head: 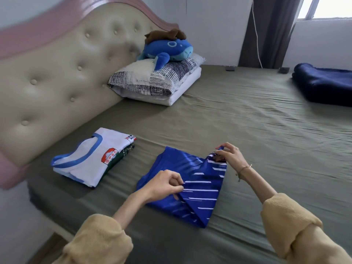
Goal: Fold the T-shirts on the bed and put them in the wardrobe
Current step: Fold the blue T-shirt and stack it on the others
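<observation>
The blue striped T-shirt is pinched by the left hand and right hand — folded T-shirts are stacked left, pillow far.

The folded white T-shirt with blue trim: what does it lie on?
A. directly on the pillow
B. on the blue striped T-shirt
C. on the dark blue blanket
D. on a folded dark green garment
D: the white T-shirt rests on a folded dark green garment, whose edge shows beneath its right side, on the bed.
</observation>
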A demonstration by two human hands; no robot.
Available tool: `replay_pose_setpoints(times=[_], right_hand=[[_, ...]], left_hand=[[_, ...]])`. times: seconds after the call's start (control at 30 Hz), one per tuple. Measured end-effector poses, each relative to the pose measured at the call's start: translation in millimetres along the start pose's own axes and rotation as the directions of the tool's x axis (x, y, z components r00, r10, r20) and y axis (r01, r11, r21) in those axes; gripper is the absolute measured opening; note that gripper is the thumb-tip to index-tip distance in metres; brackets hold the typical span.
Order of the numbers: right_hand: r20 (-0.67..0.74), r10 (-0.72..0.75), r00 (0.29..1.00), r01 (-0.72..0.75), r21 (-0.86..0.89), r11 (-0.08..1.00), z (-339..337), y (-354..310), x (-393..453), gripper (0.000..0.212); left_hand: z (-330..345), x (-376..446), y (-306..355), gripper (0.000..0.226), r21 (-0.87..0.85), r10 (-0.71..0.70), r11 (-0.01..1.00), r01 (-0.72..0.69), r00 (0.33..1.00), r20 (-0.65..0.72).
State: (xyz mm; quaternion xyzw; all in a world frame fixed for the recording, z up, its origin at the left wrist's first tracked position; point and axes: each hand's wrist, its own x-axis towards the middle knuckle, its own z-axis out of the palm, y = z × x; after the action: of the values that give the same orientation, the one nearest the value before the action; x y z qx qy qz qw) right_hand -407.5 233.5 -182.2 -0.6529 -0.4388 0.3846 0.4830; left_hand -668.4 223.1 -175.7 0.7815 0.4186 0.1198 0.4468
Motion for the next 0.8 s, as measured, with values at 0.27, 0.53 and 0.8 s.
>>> replay_pose_setpoints(times=[0.27,0.53,0.8], right_hand=[[0.204,-0.213,0.956,0.277,-0.374,0.885,79,-29,32,0.016],[0.314,-0.182,0.932,0.316,-0.457,0.831,137,-23,47,0.024],[0.404,-0.188,0.895,0.377,-0.461,0.803,142,-7,37,0.049]], left_hand=[[-54,-14,-70,0.013,-0.060,-0.120,0.992,0.113,0.982,-0.148],[-69,-23,-104,0.013,-0.028,-0.195,0.981,0.193,0.972,-0.134],[-71,-24,-110,0.021,0.340,-0.221,0.898,0.278,0.955,-0.199]])
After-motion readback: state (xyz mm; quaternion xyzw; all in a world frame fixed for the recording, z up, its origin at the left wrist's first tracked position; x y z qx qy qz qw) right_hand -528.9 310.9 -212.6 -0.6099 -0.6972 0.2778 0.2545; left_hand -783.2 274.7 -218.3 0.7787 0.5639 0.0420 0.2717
